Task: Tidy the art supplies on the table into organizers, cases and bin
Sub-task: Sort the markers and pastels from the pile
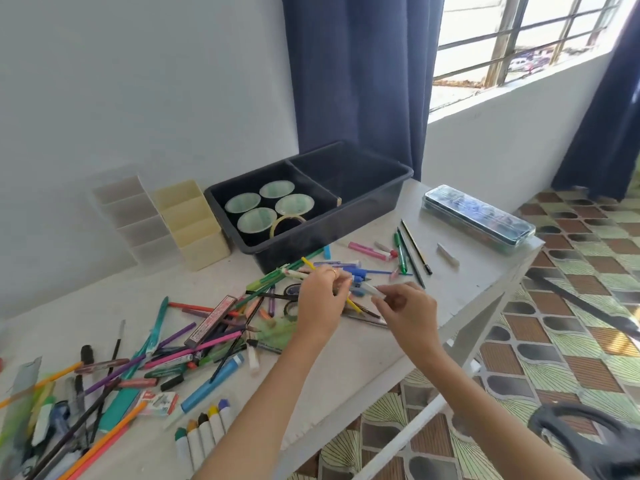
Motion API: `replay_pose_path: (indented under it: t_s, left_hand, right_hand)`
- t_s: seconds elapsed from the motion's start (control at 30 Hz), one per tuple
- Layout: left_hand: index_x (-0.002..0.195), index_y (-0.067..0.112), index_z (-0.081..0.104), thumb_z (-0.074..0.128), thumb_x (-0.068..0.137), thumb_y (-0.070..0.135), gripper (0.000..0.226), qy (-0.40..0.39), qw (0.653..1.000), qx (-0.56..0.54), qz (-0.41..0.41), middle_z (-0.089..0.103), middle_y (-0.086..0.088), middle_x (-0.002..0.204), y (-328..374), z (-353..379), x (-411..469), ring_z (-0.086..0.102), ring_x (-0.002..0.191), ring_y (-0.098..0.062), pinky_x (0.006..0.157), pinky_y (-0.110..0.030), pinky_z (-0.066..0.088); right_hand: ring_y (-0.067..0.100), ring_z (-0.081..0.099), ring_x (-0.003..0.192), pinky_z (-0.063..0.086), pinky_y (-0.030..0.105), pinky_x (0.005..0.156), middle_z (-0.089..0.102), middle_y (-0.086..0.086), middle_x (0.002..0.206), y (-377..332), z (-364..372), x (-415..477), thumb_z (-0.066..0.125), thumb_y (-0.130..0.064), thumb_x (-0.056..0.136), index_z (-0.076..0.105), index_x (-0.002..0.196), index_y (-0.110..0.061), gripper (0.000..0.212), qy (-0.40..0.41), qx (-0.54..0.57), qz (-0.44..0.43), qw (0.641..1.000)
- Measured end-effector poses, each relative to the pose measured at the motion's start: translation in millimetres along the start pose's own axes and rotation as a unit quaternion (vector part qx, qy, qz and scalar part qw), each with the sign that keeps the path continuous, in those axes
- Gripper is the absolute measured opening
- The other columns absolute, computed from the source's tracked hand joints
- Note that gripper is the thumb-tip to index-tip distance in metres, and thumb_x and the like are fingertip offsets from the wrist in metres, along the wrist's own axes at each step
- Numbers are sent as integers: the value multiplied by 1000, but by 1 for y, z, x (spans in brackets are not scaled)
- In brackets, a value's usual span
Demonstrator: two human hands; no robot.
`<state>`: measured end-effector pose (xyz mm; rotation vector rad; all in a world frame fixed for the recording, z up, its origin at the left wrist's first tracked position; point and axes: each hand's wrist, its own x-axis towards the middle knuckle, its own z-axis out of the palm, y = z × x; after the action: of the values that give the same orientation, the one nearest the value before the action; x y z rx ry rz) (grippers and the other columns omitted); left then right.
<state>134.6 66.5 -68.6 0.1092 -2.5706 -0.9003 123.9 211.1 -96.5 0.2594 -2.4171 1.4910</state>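
A heap of pens, pencils, markers and brushes (207, 327) covers the white table (346, 358). My left hand (320, 299) grips a bundle of pens and pencils (294, 271), among them a yellow pencil, above the heap's right end. Just to its right, my right hand (405, 306) pinches a white marker (370, 289) by its end. At the back stands a black bin (377, 188) holding several round cups and a tape roll. A cream organizer (194, 223) and a clear organizer (128, 209) stand left of the bin. A clear pencil case (478, 216) lies closed at the table's far right.
Loose pens, a pink marker (369, 251) and a black pencil (415, 247) lie between the bin and the case. A row of paint tubes (204, 431) lies near the front edge. The table's right edge drops to a tiled floor (554, 341). A dark curtain (360, 74) hangs behind the bin.
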Motion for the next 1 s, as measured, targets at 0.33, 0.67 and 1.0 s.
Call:
replay_pose_path:
  t_s: [0.33,0.67,1.0]
  left_hand:
    - [104,11,69,62,90,22,20,-139,968,206,35,63,-6,103,5,37,52,60,92,-21,79,-31,47]
    - [116,9,57,51,94,8,23,-191,927,301,120,55,-7,111,3,35,48,55,105,-23,87,-31,45]
    - [113,19,62,53,94,18,21,-187,933,301,55,63,-2,111,11,27,50,52,106,-21,90,-32,35]
  right_hand:
    - [-2,59,67,47,8,64,66,-1,82,32,-18,16,77,-12,76,72,93,-17,18,-12,48,56,997]
    - [8,66,72,56,23,75,71,-3,80,26,-20,16,75,-9,77,72,98,-17,22,-44,129,95,986]
    - [11,66,73,56,25,74,70,-2,78,23,-23,7,74,-12,78,71,95,-22,20,-58,129,109,984]
